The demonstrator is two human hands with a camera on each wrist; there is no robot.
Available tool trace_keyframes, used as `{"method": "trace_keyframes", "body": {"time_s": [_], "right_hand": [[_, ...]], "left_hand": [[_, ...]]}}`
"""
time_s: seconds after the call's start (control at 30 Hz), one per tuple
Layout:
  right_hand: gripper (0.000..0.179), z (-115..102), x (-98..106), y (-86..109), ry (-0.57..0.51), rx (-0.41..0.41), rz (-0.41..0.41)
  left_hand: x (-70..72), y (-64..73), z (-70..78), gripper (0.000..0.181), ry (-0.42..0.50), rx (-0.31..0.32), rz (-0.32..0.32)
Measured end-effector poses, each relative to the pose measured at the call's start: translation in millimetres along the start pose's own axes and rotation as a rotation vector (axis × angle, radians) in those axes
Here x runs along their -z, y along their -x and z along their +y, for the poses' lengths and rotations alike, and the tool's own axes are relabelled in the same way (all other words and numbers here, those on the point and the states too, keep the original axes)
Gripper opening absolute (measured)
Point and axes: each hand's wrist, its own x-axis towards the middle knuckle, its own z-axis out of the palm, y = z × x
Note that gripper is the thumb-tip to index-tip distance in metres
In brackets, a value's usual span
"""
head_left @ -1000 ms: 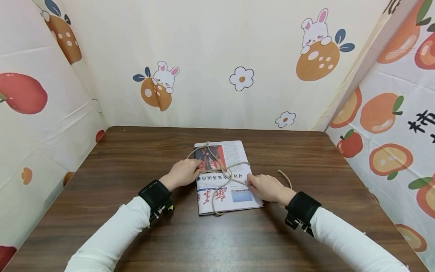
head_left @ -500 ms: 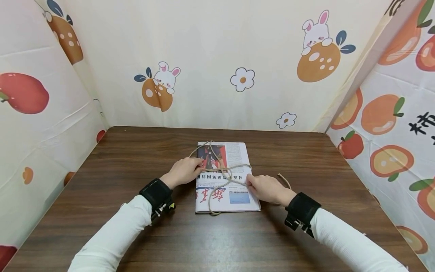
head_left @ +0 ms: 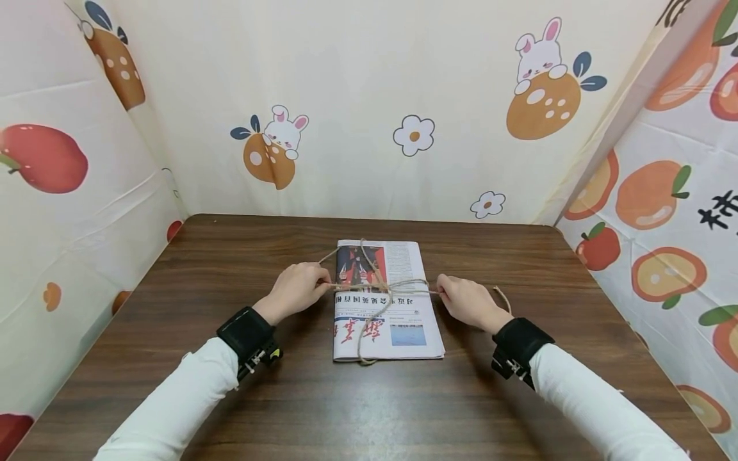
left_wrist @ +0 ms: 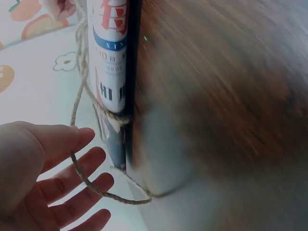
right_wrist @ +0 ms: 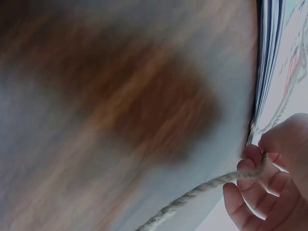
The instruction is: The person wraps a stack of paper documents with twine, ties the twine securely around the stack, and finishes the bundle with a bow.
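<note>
One left hand (head_left: 295, 289), a black strap (head_left: 248, 336) at its wrist, pinches natural-coloured twine (right_wrist: 192, 193) between thumb and forefinger, the other fingers loosely bent and spread; from there, the twine loops down beside the newspaper. One folded newspaper (head_left: 415, 320) lies about midway between the left and right edges of the tabletop (head_left: 369, 416), close to the far edge. Strands run across it both ways and meet near the middle of its upper face. Its print includes a red title and a bold black Chinese headline, upside down in the head view; "HI" is readable in the left wrist view. One right hand (head_left: 468, 302), also strapped, pinches another stretch just beside the newspaper, fingers curled, and a loose end sticks out beyond it. Farther right, black Chinese characters mark the fruit-patterned cloth (head_left: 663, 333).
</note>
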Motion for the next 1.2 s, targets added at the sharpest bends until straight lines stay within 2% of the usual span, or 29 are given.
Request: {"method": "trace_keyframes", "body": {"time_s": [0.23,0.9,1.2], "right_hand": [[0.014,9.3,1.7,-0.3,0.000,-0.025,0.022],[0.019,20.1,-0.3,-5.9,0.090,0.019,0.116],[0.018,22.9,-2.9,-7.3,0.088,0.007,0.085]], "left_hand": [[2.5,10.1,-13.1,0.008,-0.010,0.042,-0.027],[10.4,27.5,-40.8,0.004,-0.051,0.100,-0.062],[13.2,27.9,-47.6,0.005,-0.074,0.150,-0.075]]}}
